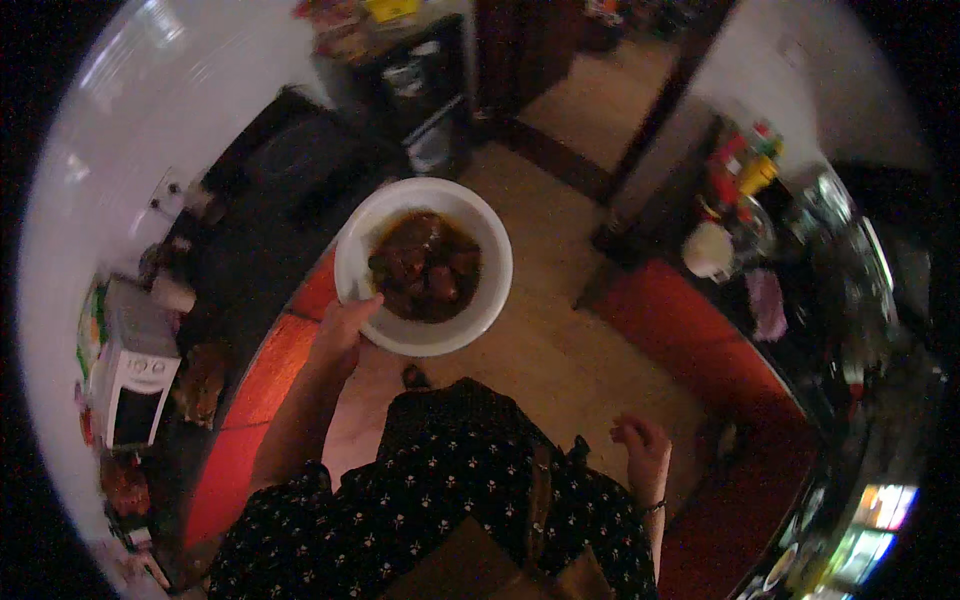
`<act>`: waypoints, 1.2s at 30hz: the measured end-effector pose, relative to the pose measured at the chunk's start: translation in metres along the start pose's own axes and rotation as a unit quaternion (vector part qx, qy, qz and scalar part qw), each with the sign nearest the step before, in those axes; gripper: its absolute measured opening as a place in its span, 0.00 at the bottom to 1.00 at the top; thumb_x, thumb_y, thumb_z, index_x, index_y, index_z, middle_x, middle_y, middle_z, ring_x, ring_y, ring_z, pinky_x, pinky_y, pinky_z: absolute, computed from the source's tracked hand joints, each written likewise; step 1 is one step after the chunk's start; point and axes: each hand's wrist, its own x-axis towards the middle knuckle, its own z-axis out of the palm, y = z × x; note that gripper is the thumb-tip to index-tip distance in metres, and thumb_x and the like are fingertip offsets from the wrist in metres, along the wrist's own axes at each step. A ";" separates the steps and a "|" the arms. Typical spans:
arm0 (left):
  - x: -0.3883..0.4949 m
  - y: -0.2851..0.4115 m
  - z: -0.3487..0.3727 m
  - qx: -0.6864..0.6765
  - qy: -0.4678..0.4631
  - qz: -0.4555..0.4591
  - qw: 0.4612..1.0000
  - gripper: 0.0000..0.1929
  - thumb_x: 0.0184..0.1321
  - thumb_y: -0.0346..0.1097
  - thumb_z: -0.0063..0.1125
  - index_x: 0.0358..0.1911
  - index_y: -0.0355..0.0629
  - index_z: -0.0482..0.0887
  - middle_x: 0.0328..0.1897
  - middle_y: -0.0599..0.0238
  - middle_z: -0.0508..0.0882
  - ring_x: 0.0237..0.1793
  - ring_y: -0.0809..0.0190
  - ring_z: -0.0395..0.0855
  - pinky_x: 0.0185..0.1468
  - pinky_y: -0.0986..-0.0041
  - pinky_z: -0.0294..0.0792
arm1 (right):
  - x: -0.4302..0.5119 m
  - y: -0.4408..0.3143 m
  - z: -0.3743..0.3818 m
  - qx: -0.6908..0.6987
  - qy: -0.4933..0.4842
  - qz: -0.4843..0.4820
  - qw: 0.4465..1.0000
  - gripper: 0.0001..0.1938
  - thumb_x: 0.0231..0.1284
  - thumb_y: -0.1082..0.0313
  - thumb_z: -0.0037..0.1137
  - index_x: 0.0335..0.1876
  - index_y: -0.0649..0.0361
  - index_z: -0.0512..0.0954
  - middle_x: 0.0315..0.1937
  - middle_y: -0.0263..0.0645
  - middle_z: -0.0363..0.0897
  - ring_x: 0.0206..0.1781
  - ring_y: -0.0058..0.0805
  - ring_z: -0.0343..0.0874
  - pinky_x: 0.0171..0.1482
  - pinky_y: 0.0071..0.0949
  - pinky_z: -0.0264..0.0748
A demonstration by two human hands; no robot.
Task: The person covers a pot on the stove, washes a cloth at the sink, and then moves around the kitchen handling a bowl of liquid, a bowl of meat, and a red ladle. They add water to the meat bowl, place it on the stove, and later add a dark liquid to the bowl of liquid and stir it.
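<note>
My left hand (345,326) grips the near left rim of a white bowl (493,304), thumb on top of the rim and the other fingers hidden beneath. In the bowl lie dark brown chunks in a brown sauce (426,268), perhaps stewed meat. The bowl is held out in front of me above the floor, roughly level. Down by my right side, my right hand (643,448) hangs with nothing in it, its fingers loosely curled and somewhat apart. It is nearest to my dark patterned clothing and the red cabinet on the right.
A dark counter (259,217) with red fronts (259,375) runs along the left, bearing a white-fronted box-shaped appliance (139,382). Opposite stand red cabinets (675,315) under a cluttered counter, with a pink cloth (765,304). A doorway (600,112) opens ahead over the tan floor (544,300).
</note>
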 end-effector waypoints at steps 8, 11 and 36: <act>-0.033 0.011 0.226 -0.012 -0.231 -0.143 0.962 0.20 0.64 0.39 0.61 0.55 0.33 0.80 0.48 0.56 0.86 0.46 0.60 0.85 0.51 0.67 0.75 | -0.065 0.058 -0.117 0.212 0.111 0.068 0.969 0.11 0.69 0.74 0.51 0.52 0.68 0.79 0.45 0.43 0.84 0.46 0.29 0.84 0.52 0.30 0.81; -0.042 0.009 0.306 0.051 -0.268 -0.185 0.944 0.18 0.65 0.40 0.60 0.52 0.34 0.82 0.45 0.57 0.87 0.46 0.62 0.85 0.51 0.68 0.75 | -0.068 0.058 -0.151 0.241 0.118 0.056 0.962 0.13 0.71 0.72 0.48 0.56 0.67 0.76 0.49 0.44 0.83 0.45 0.29 0.84 0.51 0.31 0.81; 0.016 0.081 0.833 0.179 -0.583 0.034 0.792 0.20 0.61 0.44 0.65 0.49 0.35 0.82 0.39 0.60 0.85 0.38 0.63 0.84 0.47 0.69 0.76 | 0.144 0.003 -0.560 0.158 0.173 -0.004 0.972 0.20 0.61 0.72 0.56 0.59 0.68 0.73 0.51 0.39 0.81 0.54 0.26 0.78 0.56 0.30 0.76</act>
